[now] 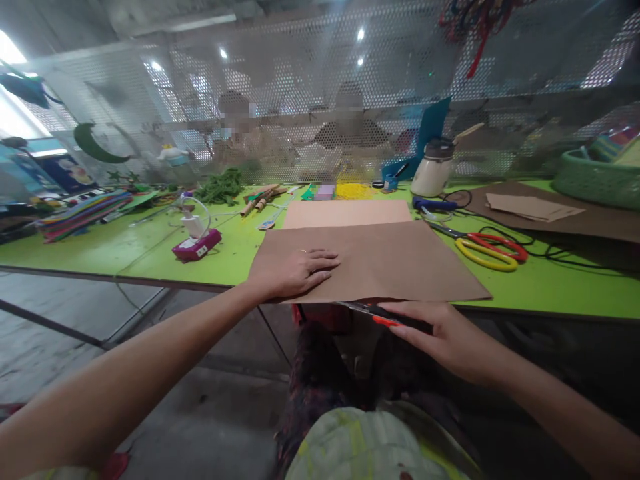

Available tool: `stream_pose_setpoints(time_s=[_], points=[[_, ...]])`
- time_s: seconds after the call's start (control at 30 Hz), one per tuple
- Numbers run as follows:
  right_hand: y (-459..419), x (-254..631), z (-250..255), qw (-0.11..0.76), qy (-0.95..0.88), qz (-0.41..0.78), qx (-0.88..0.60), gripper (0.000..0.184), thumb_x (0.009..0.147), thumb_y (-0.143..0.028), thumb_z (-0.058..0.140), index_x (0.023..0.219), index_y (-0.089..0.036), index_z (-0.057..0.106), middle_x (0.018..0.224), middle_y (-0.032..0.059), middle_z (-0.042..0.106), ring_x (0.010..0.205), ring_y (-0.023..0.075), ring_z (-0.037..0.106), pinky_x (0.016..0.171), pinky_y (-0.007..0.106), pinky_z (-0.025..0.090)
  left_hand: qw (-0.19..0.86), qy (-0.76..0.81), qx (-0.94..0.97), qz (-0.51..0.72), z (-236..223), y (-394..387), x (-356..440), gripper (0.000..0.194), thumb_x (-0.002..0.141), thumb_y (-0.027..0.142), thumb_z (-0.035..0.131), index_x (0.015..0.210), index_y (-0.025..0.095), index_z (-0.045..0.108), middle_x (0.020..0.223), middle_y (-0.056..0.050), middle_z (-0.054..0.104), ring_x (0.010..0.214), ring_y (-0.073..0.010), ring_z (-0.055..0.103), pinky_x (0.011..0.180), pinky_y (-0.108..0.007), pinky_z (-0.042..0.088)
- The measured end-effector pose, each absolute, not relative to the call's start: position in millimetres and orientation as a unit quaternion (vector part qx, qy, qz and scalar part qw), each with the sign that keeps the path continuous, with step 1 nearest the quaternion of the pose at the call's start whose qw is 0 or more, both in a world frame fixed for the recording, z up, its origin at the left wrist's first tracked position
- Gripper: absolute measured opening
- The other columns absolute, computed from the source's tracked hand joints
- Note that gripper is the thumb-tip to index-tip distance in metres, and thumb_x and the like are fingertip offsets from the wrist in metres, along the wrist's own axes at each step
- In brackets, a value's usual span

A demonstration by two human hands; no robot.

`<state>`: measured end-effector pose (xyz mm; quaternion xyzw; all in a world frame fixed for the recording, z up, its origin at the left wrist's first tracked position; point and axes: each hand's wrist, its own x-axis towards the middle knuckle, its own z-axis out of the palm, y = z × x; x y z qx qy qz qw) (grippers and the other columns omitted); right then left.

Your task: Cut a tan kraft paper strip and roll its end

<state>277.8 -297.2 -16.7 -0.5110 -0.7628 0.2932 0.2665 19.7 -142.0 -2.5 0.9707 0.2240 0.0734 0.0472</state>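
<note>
A large sheet of brown kraft paper [380, 260] lies at the front edge of the green table and hangs slightly over it. My left hand [303, 272] rests flat on its left part, fingers stretched out, a ring on one finger. Below the sheet's front edge, my right hand [435, 330] is closed around a black and orange utility knife [385, 320]. Its thin metal blade points left along the edge of the paper; whether it touches the paper is hard to see. A paler sheet [347, 213] shows behind the brown one.
Scissors with red and yellow handles [487, 257] and a blue-handled tool with a cord [435, 204] lie at the right. A pink power strip [197, 245] sits left. Behind stand a white jar [433, 170] and perforated panel [300, 67]; a green basket [595, 177] is far right.
</note>
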Motion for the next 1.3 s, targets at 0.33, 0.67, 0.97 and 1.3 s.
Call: stream_pose_setpoints(time_s=[0.33, 0.67, 0.97, 1.3], points=[[-292.8, 251.3, -19.5, 0.291, -0.786, 0.242, -0.489, 0.034, 0.085, -0.026, 0.051, 0.118, -0.025, 0.058, 0.116, 0.0033, 0.063, 0.106, 0.02, 0.057, 0.093, 0.034, 0.044, 0.053, 0.224, 0.969, 0.087, -4.2, -142.1, 20.7, 0.04, 0.094, 0.036, 0.031, 0.128, 0.023, 0.047, 0.134, -0.002, 0.047, 0.128, -0.0152, 0.035, 0.106, -0.032, 0.024], [-286.6, 231.3, -19.7, 0.3, -0.789, 0.255, -0.472, 0.034, 0.084, -0.028, 0.051, 0.116, -0.024, 0.06, 0.111, 0.0061, 0.065, 0.101, 0.0221, 0.06, 0.09, 0.036, 0.045, 0.049, 0.215, 0.97, 0.098, -7.9, -140.1, 20.3, 0.039, 0.093, 0.034, 0.033, 0.128, 0.023, 0.047, 0.133, -0.003, 0.049, 0.126, -0.0161, 0.037, 0.105, -0.032, 0.026], [-283.3, 216.9, -23.8, 0.298, -0.788, 0.255, -0.474, 0.036, 0.084, -0.028, 0.051, 0.119, -0.023, 0.058, 0.111, 0.006, 0.065, 0.101, 0.0221, 0.059, 0.09, 0.035, 0.044, 0.05, 0.203, 0.972, 0.111, -6.5, -141.9, 21.4, 0.04, 0.093, 0.034, 0.034, 0.125, 0.018, 0.051, 0.13, -0.007, 0.051, 0.126, -0.0168, 0.038, 0.106, -0.033, 0.028], [-281.1, 196.1, -23.7, 0.315, -0.785, 0.26, -0.465, 0.034, 0.085, -0.027, 0.05, 0.117, -0.025, 0.059, 0.109, 0.0055, 0.066, 0.098, 0.0227, 0.061, 0.087, 0.035, 0.045, 0.053, 0.196, 0.972, 0.117, -9.0, -139.6, 21.1, 0.039, 0.092, 0.034, 0.036, 0.125, 0.019, 0.051, 0.131, -0.008, 0.05, 0.126, -0.0175, 0.038, 0.106, -0.035, 0.029]])
